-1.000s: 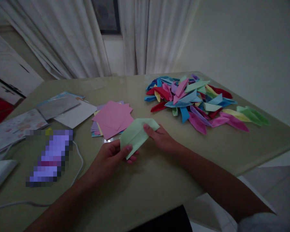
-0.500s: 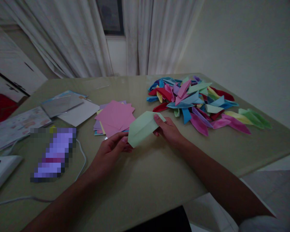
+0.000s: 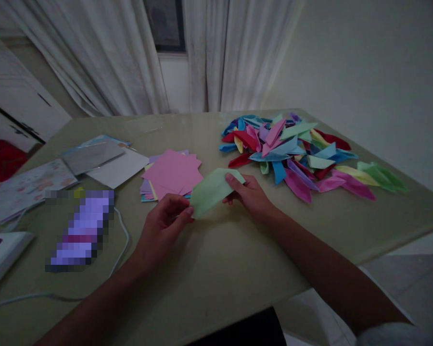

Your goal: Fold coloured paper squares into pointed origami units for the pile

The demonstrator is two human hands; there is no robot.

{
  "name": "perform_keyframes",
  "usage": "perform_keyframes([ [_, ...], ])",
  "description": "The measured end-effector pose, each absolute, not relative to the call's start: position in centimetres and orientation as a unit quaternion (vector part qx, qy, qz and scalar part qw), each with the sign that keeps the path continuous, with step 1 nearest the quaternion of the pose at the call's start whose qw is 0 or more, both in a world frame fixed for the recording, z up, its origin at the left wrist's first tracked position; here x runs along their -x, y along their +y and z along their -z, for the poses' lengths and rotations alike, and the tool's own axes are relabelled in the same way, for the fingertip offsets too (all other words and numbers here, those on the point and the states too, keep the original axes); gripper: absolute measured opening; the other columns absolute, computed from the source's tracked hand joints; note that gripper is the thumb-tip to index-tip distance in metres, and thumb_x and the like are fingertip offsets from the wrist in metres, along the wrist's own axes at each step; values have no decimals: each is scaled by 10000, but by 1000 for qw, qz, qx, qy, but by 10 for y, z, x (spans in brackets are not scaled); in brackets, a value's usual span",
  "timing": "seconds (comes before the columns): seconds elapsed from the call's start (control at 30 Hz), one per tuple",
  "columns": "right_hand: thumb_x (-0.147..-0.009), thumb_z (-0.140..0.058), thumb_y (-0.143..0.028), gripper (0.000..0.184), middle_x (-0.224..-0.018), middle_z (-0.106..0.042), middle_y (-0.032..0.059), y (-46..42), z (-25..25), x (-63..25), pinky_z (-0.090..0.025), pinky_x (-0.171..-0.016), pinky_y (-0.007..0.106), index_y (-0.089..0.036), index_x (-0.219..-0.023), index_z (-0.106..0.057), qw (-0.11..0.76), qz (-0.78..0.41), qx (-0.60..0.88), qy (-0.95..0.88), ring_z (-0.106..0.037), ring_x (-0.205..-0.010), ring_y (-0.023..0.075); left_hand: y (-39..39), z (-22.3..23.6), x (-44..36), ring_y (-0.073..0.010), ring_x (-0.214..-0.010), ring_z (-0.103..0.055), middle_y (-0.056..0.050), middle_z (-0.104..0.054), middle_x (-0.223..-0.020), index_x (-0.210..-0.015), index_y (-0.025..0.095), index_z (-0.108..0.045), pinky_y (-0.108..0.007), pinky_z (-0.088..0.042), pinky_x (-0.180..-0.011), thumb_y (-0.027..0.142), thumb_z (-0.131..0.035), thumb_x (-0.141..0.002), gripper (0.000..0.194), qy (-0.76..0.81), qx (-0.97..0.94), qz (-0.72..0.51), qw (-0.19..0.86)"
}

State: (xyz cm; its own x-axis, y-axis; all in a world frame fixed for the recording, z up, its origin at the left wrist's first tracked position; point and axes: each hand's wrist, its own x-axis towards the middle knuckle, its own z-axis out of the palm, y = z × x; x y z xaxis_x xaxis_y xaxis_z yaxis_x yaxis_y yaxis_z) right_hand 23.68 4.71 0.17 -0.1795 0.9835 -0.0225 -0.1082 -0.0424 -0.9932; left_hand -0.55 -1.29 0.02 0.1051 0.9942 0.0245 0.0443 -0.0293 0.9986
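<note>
A light green sheet of folding paper (image 3: 211,191) with folded-in corners is held above the table between my two hands. My left hand (image 3: 166,221) pinches its lower left edge between thumb and fingers. At the upper right end, my right hand (image 3: 248,194) grips the paper, thumb on top and fingers beneath. Just behind the paper lies a stack of loose paper squares (image 3: 172,170), pink on top with purple, yellow and blue edges showing. To the right spreads a heap of folded paper pieces (image 3: 274,144) in many colours.
On the left, a phone-like blurred object (image 3: 82,228) lies by a white cable (image 3: 124,235) and a white device (image 3: 3,254). Behind them are a patterned packet (image 3: 32,187), a clear sleeve (image 3: 94,156) and a white sheet (image 3: 120,168). The table (image 3: 220,269) ends before a curtain (image 3: 209,62).
The green paper has tilted slightly and its middle crease shows less. My left thumb has shifted to the paper's lower left edge, and my right thumb has slid a little left.
</note>
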Motion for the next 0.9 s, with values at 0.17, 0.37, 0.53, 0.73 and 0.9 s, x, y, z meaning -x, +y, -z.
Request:
perform_keyframes([
  [0.17, -779, -909, -533, 394, -884, -746, 23, 54, -3, -244, -527, -682, 275, -205, -953, -779, 518, -510, 428, -537, -647, -770, 158, -9, -1, 10, -184, -816, -732, -12, -729, -910, -951, 208, -695, -315, -630, -768, 349, -806, -886, 191, 522, -557, -482, 429],
  [0.37, -769, -934, -425, 344, -951, -766, 26, 58, 1, -247, -543, -809, 299, -222, -967, -737, 528, -524, 404, -533, -689, -880, 175, -7, 1, 11, -203, -877, -745, -32, -758, -988, -1067, 220, -705, -335, -628, -800, 372, -771, -914, 225, 520, -563, -491, 414],
  [0.53, -791, -916, -382, 356, -936, -713, -10, 56, 5, -245, -505, -723, 267, -246, -986, -651, 519, -523, 387, -555, -650, -818, 156, -8, 1, 11, -222, -918, -751, -58, -783, -1025, -1127, 205, -733, -343, -609, -824, 412, -758, -921, 293, 521, -569, -484, 413],
  [0.73, -861, -853, -360, 291, -1041, -735, 32, 53, 4, -246, -523, -787, 294, -239, -1062, -681, 489, -506, 377, -602, -688, -941, 191, -7, -1, 13, -233, -896, -753, -64, -819, -1000, -1062, 194, -793, -333, -589, -815, 480, -787, -900, 329, 548, -566, -458, 411],
  [0.9, -887, -832, -336, 220, -1068, -730, 42, 55, 4, -249, -526, -834, 323, -231, -1047, -724, 476, -434, 391, -657, -680, -986, 203, -6, -2, 15, -244, -901, -767, -58, -838, -1002, -1057, 205, -816, -346, -598, -840, 484, -794, -902, 319, 560, -571, -463, 382],
])
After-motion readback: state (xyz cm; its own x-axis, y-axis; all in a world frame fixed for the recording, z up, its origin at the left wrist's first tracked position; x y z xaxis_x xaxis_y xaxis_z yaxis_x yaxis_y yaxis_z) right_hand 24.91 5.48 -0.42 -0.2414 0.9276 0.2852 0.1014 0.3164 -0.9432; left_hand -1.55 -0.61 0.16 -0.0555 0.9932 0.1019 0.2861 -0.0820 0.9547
